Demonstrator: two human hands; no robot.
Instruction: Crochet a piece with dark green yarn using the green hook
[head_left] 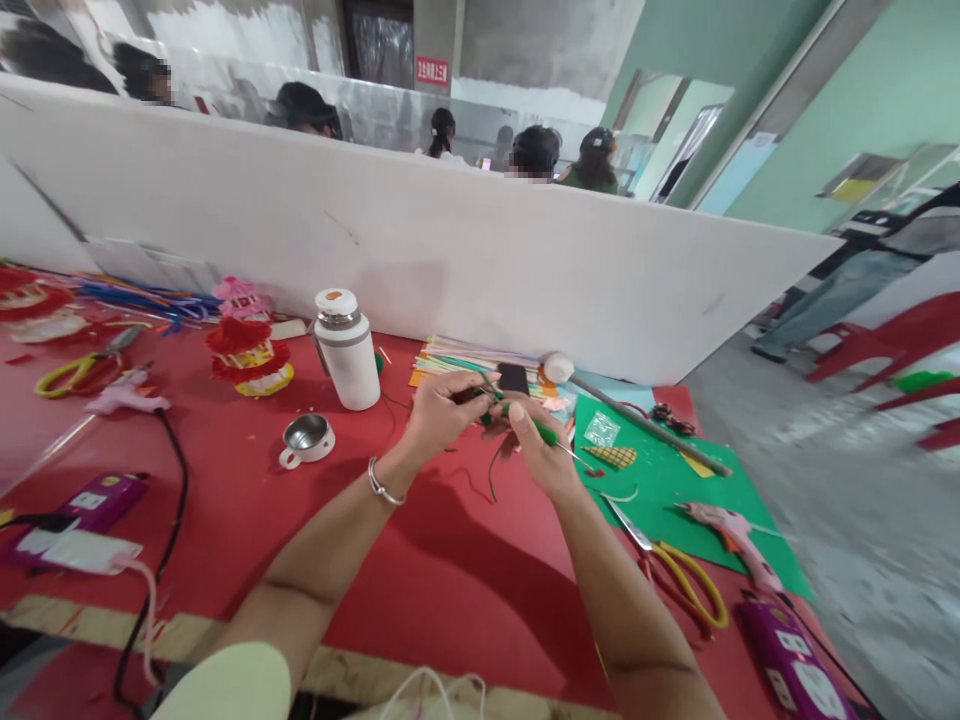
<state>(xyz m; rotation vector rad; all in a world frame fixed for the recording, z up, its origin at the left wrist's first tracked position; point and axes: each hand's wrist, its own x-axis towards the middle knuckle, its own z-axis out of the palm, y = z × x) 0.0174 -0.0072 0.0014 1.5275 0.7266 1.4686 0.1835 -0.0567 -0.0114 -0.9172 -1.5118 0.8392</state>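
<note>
- The person's left hand (441, 408) and right hand (534, 448) are meeting above the red tablecloth (420, 560), and between them they are working a green pipe cleaner (525, 420).
- The left fingers are bunching together in a pinch on the stem's left end, just below the stack of coloured paper sheets (465, 358); something dark is sitting in that pinch too, possibly a second strand, though the view is too small to be sure.
- The right hand is curling around the stem further along, thumb pressing down on top and the other fingers folding underneath.
- The long axis is what matters here: the green stem is running from the left fingertips down and to the right, through the right fist and out past it toward the green felt sheet (675, 500).
- A thin dark tail is dangling from between the hands toward the cloth.
- Both hands are touching the stem; the left is holding its very tip, the right its middle.
- Close by, a white thermos flask (346, 350) is standing upright to the left of the hands, with a small metal cup (307, 436) in front of it.
- Yellow-handled scissors (686, 580) and a pink glue gun (731, 540) are lying to the right, well clear of the fingers.
</note>
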